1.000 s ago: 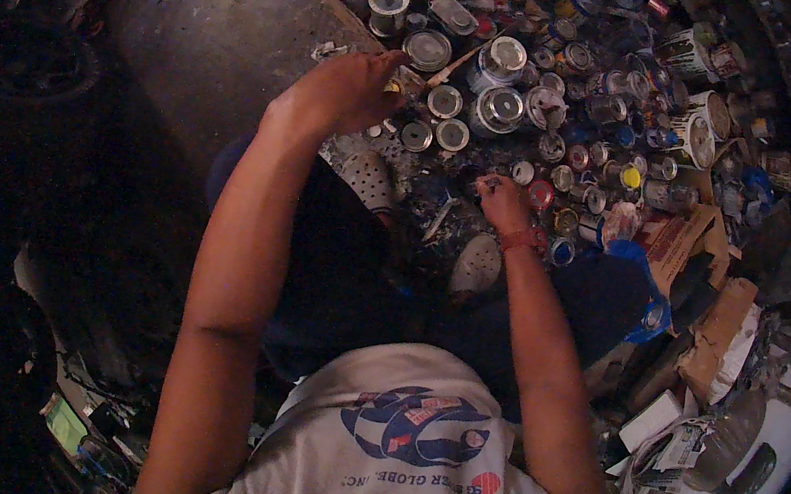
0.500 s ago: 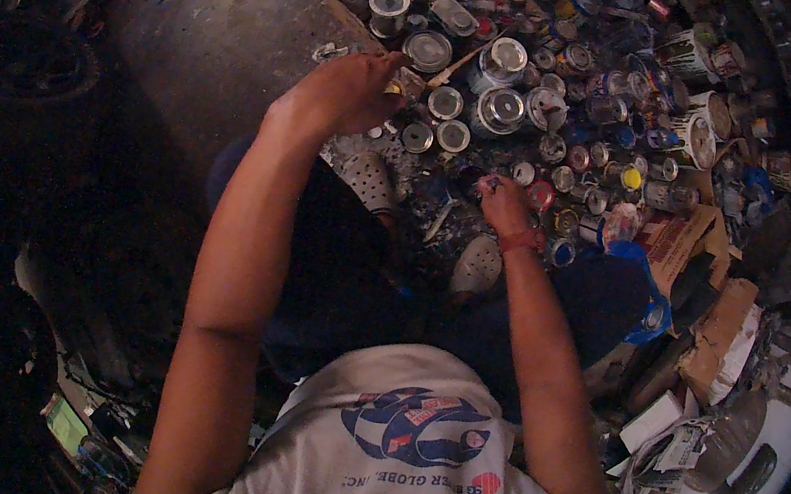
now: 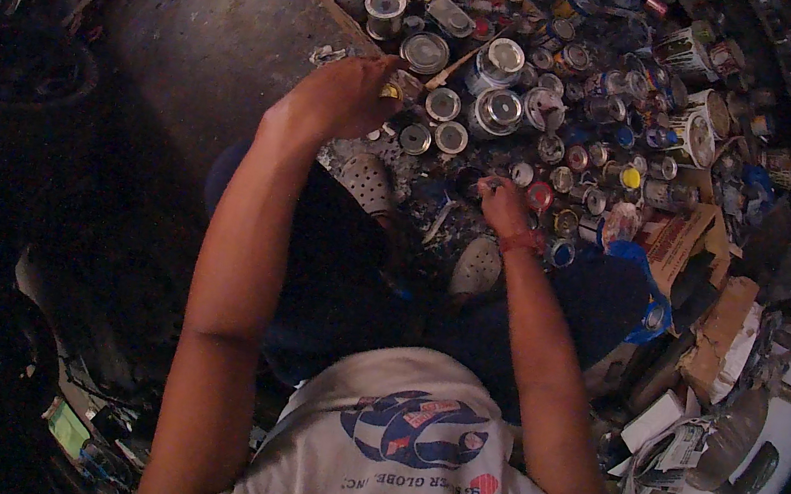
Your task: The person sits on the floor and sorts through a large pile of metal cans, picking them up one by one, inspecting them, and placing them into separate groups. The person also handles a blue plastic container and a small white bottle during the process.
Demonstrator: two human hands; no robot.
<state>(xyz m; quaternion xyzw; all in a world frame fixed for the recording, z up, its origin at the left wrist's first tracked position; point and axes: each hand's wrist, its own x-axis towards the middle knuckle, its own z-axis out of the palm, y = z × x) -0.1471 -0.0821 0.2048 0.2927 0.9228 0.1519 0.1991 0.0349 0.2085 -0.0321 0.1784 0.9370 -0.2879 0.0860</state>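
Observation:
My left hand (image 3: 350, 96) is curled round a small container with a yellow patch (image 3: 393, 91); most of it is hidden behind the fingers. Just beyond stands a round metal can (image 3: 425, 52) with its lid up. Lower and to the right, the fingers of my right hand (image 3: 503, 207) are pinched together. Whatever they hold is too small and dark to make out. Directly left of those fingertips is a dark open can (image 3: 467, 181). Close by on the right are a small pale-lidded can (image 3: 521, 174) and a red-rimmed one (image 3: 539, 197).
Paint cans of several sizes crowd the floor ahead and to the right, among them a large silver-lidded can (image 3: 502, 109). A torn cardboard box (image 3: 686, 240) and a blue plastic bag (image 3: 649, 310) lie at the right. My shoes (image 3: 478, 266) stand between the hands and my body.
Both hands stay almost in place. The fingers of my right hand have shifted slightly, and the whole view has moved a little.

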